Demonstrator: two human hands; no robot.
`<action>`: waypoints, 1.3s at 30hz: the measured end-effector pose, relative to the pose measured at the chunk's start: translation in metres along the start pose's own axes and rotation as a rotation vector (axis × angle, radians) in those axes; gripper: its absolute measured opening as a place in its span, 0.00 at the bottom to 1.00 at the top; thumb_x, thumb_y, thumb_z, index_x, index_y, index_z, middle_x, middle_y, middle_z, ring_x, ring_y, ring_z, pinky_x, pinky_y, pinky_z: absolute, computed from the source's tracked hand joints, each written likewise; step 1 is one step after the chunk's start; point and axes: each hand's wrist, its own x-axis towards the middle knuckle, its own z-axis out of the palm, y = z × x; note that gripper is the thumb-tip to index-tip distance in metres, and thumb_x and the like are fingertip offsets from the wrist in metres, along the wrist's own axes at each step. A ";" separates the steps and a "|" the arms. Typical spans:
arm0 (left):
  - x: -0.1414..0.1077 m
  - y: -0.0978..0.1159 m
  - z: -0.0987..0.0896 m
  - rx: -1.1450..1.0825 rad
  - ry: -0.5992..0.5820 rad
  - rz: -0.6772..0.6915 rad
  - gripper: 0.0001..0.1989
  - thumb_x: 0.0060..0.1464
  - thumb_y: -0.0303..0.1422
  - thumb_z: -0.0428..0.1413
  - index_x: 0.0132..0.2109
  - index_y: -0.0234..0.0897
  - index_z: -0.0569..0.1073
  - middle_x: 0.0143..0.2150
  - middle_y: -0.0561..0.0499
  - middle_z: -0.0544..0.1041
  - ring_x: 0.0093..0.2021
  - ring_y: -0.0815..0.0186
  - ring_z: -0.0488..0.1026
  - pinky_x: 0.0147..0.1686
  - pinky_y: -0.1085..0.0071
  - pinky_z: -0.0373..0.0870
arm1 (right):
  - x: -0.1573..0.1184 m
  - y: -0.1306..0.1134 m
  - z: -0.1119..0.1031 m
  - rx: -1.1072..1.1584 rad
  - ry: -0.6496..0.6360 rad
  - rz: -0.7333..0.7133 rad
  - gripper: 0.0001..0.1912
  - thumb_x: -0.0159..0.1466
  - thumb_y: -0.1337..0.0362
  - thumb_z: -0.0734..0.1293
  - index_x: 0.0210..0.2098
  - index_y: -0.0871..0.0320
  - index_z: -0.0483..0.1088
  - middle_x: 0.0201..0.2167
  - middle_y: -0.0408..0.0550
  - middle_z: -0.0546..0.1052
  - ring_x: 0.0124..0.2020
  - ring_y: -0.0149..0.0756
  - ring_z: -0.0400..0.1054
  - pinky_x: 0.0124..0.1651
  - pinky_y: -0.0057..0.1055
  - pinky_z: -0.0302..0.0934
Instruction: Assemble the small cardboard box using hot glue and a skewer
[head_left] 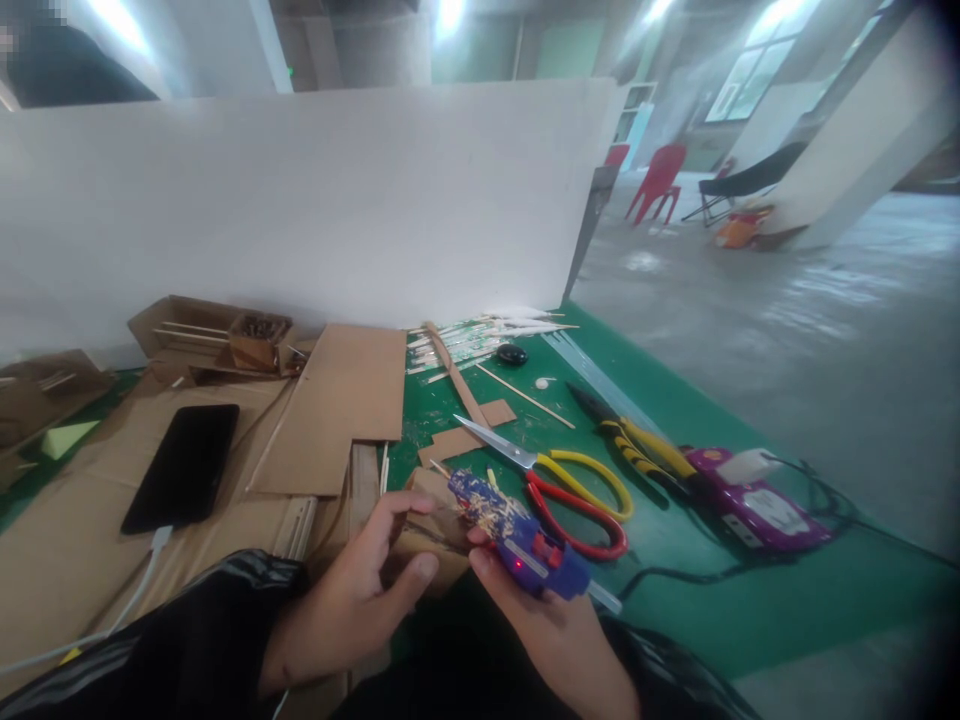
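Well, the glue gun [534, 562] is in the right hand [555, 630], which grips its blue body just above the near edge of the surface [750, 615]. A red light glows on its side, pale bits cover its front half, and a clear stick juts from its back. The left hand [360, 585] is open beside it, thumb and forefinger spread apart, in front of a small cardboard box [435, 548]; whether it touches that box, I cannot tell.

Just beyond the glue gun lie scissors [534, 460] with one yellow and one red handle, their blades pointing away to the left. Farther right are pliers [637, 445] with black and yellow handles, next to a purple power strip [772, 510] with a white plug in it. Thin wooden sticks [465, 350] are spread near the white panel [300, 200], close to a black rounded object [512, 354].

On the left, a phone [184, 465] with a white cable [142, 590] attached rests on cardboard, beside a flat cardboard sheet [337, 400].
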 end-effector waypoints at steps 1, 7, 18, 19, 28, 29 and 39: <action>0.000 -0.001 0.000 0.013 0.008 0.008 0.18 0.68 0.38 0.51 0.61 0.46 0.56 0.56 0.44 0.68 0.41 0.65 0.73 0.35 0.72 0.76 | 0.000 -0.001 0.000 0.010 -0.006 -0.003 0.07 0.63 0.65 0.69 0.42 0.53 0.73 0.42 0.45 0.79 0.43 0.38 0.76 0.47 0.27 0.73; -0.001 -0.009 0.000 0.070 0.062 0.031 0.17 0.67 0.37 0.51 0.60 0.43 0.58 0.58 0.42 0.68 0.40 0.63 0.75 0.34 0.71 0.76 | 0.003 -0.004 0.000 0.055 -0.025 -0.016 0.12 0.62 0.66 0.68 0.45 0.53 0.74 0.43 0.46 0.80 0.45 0.41 0.76 0.51 0.31 0.73; 0.000 -0.005 0.002 0.155 0.088 0.090 0.18 0.66 0.34 0.52 0.60 0.46 0.58 0.60 0.44 0.67 0.49 0.59 0.74 0.47 0.64 0.75 | 0.003 -0.003 0.000 0.063 -0.066 0.001 0.17 0.63 0.65 0.68 0.51 0.53 0.72 0.51 0.48 0.78 0.50 0.41 0.75 0.56 0.31 0.71; 0.000 -0.005 0.002 0.149 0.088 0.089 0.18 0.66 0.34 0.52 0.60 0.45 0.58 0.59 0.44 0.68 0.50 0.58 0.74 0.47 0.64 0.75 | 0.003 -0.002 0.000 0.055 -0.066 -0.009 0.17 0.63 0.65 0.68 0.52 0.53 0.72 0.52 0.48 0.77 0.51 0.41 0.75 0.56 0.31 0.70; 0.004 -0.007 0.003 0.083 0.059 0.116 0.16 0.66 0.31 0.52 0.57 0.45 0.56 0.55 0.45 0.69 0.54 0.59 0.72 0.54 0.62 0.70 | 0.004 -0.001 -0.002 0.016 -0.039 -0.055 0.15 0.62 0.66 0.68 0.49 0.52 0.73 0.45 0.46 0.80 0.48 0.41 0.76 0.54 0.30 0.72; 0.004 -0.006 0.003 0.092 0.065 0.134 0.17 0.65 0.30 0.53 0.56 0.45 0.56 0.54 0.46 0.69 0.55 0.59 0.71 0.55 0.63 0.69 | 0.004 -0.001 -0.002 0.017 -0.041 -0.058 0.14 0.62 0.66 0.68 0.49 0.52 0.73 0.45 0.46 0.80 0.47 0.40 0.76 0.54 0.29 0.72; 0.005 0.000 0.002 0.164 0.105 0.117 0.21 0.60 0.29 0.59 0.56 0.44 0.60 0.53 0.47 0.70 0.56 0.58 0.70 0.57 0.64 0.67 | 0.001 0.003 -0.002 -0.006 -0.159 -0.073 0.18 0.67 0.65 0.65 0.56 0.52 0.65 0.57 0.48 0.73 0.58 0.40 0.69 0.61 0.31 0.66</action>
